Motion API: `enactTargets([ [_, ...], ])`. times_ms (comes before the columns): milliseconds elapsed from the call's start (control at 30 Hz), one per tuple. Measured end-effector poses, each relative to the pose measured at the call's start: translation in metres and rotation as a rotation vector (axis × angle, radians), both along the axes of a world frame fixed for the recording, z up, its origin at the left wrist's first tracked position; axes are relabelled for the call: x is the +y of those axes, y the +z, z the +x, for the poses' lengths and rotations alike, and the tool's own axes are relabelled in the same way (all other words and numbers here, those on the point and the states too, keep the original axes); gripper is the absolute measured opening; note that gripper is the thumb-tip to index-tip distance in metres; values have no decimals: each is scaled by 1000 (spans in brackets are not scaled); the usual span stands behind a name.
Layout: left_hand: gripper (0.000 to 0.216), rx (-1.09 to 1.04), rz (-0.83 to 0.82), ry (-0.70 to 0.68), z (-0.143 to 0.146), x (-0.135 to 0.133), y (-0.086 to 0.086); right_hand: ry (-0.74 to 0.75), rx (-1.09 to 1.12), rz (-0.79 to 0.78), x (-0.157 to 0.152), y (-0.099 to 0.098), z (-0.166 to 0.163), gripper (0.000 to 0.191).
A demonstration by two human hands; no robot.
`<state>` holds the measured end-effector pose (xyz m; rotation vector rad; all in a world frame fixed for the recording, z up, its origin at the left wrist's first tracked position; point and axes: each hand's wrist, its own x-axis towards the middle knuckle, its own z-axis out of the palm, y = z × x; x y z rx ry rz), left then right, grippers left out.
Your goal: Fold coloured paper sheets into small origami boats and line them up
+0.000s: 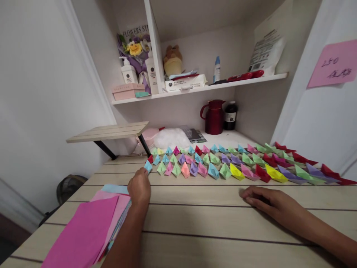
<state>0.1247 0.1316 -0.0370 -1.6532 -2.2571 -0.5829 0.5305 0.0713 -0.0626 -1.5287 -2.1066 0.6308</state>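
Observation:
My left hand (139,187) is closed at the left end of the front row of folded paper boats, its fingertips on a small blue paper boat (148,166). The fingers are partly hidden behind the back of the hand. My right hand (263,198) rests on the table with fingers loosely curled and tips together, and nothing shows in it. Three rows of colourful paper boats run along the back of the table, among them a yellow boat (237,172) and a salmon boat (185,169). Beside my left forearm lies a stack of coloured paper with a magenta sheet (83,230) on top.
Slatted light wood forms the table (200,219). A small raised shelf (111,131) stands at its back left. Behind are a red jug (214,117), a dark bottle (230,116) and a white plastic bag (171,138). A pink note (333,64) hangs at right.

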Motion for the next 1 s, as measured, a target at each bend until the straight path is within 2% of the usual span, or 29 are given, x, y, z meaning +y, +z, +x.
enactTargets([
  [333, 20, -39, -57, -59, 2, 0, -1, -21, -28, 1, 0, -3, 2, 34],
  [1000, 18, -47, -76, -79, 2, 1, -5, -50, -30, 11, 3, -11, 8, 36],
])
